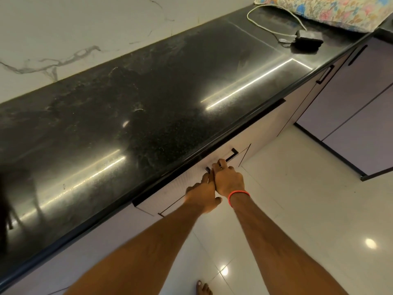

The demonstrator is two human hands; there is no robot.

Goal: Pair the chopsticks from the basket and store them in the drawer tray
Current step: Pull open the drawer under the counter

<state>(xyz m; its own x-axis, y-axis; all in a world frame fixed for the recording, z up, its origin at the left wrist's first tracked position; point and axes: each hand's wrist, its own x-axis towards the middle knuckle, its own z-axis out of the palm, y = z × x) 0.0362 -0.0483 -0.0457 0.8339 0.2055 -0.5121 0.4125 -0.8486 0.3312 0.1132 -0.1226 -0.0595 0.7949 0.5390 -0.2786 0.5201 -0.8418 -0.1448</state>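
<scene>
My right hand [228, 179] curls round the drawer handle [232, 153] under the tabletop [148, 103]; my left hand [202, 194] lies against it, grip unclear. I'd pull straight and level. No chopsticks or basket in view.

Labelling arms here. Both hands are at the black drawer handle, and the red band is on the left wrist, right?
Not quite: the head view shows the red band on the right wrist. Both the left hand and right hand are at the black drawer handle.
</scene>
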